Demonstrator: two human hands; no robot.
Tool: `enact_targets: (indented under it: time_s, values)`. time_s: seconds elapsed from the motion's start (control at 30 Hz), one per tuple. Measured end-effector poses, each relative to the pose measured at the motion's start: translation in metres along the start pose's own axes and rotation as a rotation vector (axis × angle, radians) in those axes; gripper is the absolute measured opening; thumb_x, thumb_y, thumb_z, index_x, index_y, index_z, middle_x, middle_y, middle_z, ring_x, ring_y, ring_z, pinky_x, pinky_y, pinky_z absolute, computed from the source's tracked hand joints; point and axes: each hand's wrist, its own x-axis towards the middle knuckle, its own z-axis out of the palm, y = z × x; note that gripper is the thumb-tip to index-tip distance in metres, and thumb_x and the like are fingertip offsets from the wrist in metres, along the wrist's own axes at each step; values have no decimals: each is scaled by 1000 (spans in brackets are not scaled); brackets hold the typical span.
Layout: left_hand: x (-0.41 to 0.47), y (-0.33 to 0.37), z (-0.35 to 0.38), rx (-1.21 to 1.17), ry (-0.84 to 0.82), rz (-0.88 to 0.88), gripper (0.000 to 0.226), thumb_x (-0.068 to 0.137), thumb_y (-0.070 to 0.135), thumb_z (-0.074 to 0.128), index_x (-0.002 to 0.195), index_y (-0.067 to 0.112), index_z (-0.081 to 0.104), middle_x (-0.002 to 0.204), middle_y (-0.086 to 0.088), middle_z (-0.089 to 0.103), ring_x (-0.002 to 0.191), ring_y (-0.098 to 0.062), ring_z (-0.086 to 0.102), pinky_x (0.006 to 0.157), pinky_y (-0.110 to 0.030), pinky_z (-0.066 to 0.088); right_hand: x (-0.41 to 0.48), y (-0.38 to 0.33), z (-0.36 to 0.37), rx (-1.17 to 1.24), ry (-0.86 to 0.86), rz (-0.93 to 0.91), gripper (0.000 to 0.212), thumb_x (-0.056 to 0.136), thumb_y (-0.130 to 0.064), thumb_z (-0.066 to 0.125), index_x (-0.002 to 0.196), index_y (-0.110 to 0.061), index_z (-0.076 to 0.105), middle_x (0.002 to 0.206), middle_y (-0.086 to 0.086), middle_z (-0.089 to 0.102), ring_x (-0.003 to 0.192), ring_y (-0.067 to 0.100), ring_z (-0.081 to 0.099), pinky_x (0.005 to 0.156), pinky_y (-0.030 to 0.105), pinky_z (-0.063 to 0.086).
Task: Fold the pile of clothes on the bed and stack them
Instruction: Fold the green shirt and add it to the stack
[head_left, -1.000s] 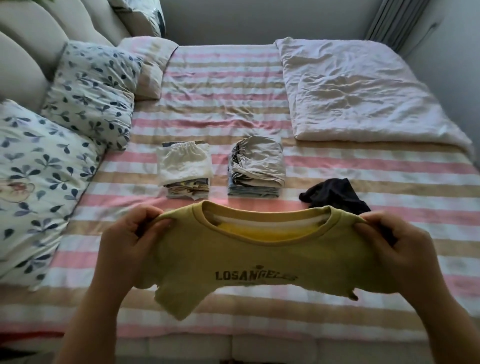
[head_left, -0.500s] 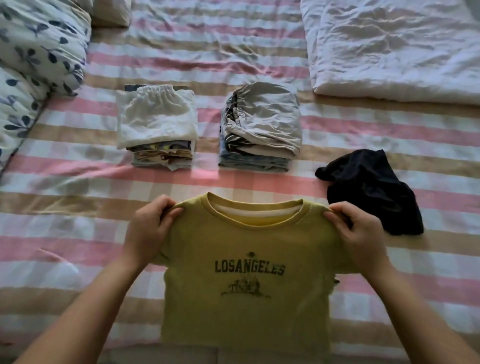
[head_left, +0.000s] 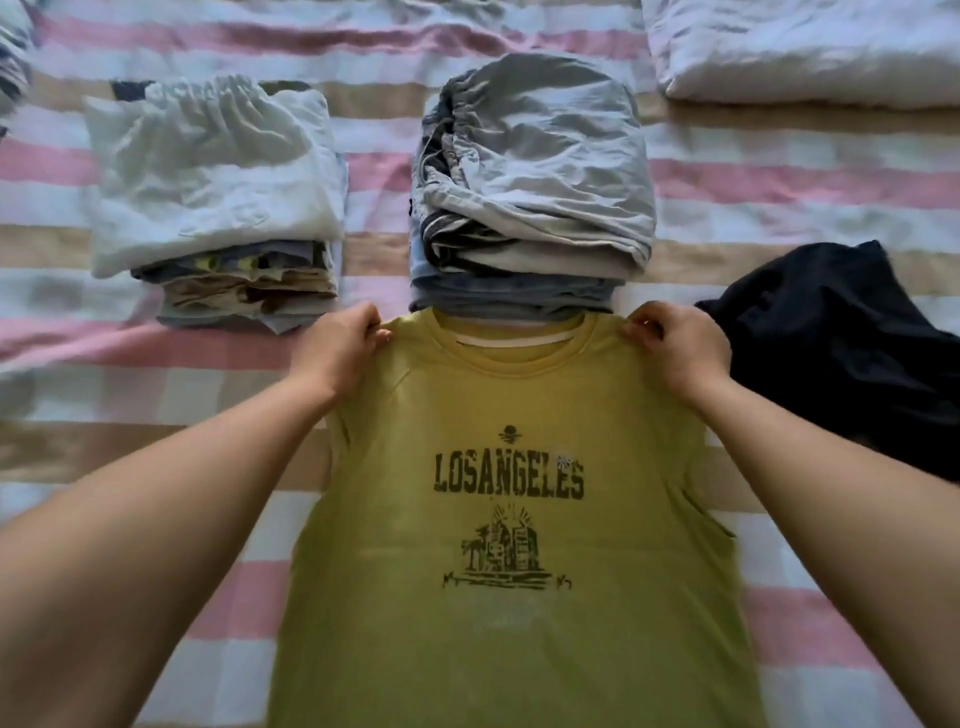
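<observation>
The yellow T-shirt (head_left: 509, 545) lies print-up on the bed (head_left: 779, 182), long axis vertical in the frame, collar toward the top; left hand (head_left: 340, 348) and right hand (head_left: 678, 345) fingers pinch its shoulders.

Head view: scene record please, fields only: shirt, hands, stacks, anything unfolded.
garment in work: yellow cotton T-shirt with LOSANGELES print, laid print up on the pink-and-beige striped bed sheet
left hand: pinches the shirt's shoulder on its side
right hand: pinches the other shoulder
folded stacks: two beyond the collar, white-topped pile and grey-topped pile
unfolded: crumpled black fabric garment, right of the shirt
</observation>
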Motion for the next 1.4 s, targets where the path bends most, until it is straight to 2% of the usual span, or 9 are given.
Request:
enact_targets:
  time_s: [0.27, 0.4, 0.6, 0.8, 0.93, 1.03, 1.17, 1.27, 1.4]
  values:
    - [-8, -7, -6, -257, -57, -27, 14, 84, 11, 65, 95, 2, 64, 96, -15, 64, 84, -24, 55, 72, -29, 40, -11, 8, -10, 51, -142, 49, 30, 86, -22, 63, 115, -14, 62, 116, 10, 62, 108, 28, 55, 95, 45, 43]
    - [-41, -6, -37, -407, 33, 7, 14, 80, 7, 69, 92, 1, 68, 86, -9, 64, 77, -16, 55, 73, -26, 43, -42, 3, -47, 190, -85, -14, 18, 81, -15, 68, 99, -9, 69, 91, 5, 66, 82, 16, 57, 73, 27, 41]
    - [-130, -7, -75, -388, 148, 114, 8, 76, 5, 71, 83, 0, 70, 68, 3, 61, 63, 13, 53, 60, -4, 37, -125, 5, -94, 111, -18, -193, 14, 77, -14, 73, 85, -3, 72, 78, 14, 68, 73, 28, 58, 68, 42, 47]
    - [-224, -17, -85, -212, 214, 300, 16, 74, 15, 71, 74, -1, 69, 68, -14, 65, 63, -28, 57, 59, -34, 44, -223, 11, -113, 58, 59, -344, 12, 67, -4, 79, 76, -2, 71, 70, 14, 67, 64, 32, 57, 59, 43, 45]
    - [-278, -32, -67, -131, 178, 377, 45, 88, 43, 50, 71, 6, 69, 66, -4, 65, 65, -23, 56, 67, -32, 38, -273, 29, -98, -13, 46, -377, 14, 63, -5, 81, 75, -7, 73, 71, 8, 69, 64, 32, 58, 60, 45, 46]
    - [-308, -42, -49, -22, 152, 412, 52, 94, 43, 40, 66, 9, 68, 65, -3, 64, 69, -23, 56, 71, -31, 34, -305, 39, -78, -74, 35, -434, 4, 71, -16, 72, 71, -12, 73, 68, 3, 69, 63, 31, 61, 63, 40, 43]
    - [-331, -56, -21, 100, 114, 508, 55, 98, 38, 33, 63, 13, 68, 64, 0, 64, 66, -22, 60, 77, -34, 37, -332, 53, -52, -198, -41, -496, 22, 75, -26, 54, 66, -17, 72, 66, -1, 66, 63, 28, 62, 65, 34, 36]
    - [-338, -64, -2, 217, 28, 564, 46, 93, 38, 41, 60, 17, 66, 64, 2, 63, 64, -21, 62, 81, -35, 37, -339, 59, -38, -293, -119, -498, 8, 62, -20, 78, 62, -19, 70, 64, -1, 65, 61, 27, 62, 68, 35, 35]
    - [-336, -68, 12, 274, -173, 585, 39, 72, 52, 49, 61, 18, 65, 63, 4, 60, 62, -20, 62, 78, -31, 35, -336, 56, -29, -340, -358, -453, 41, 28, -15, 90, 64, -22, 71, 65, -2, 64, 61, 26, 63, 58, 38, 51]
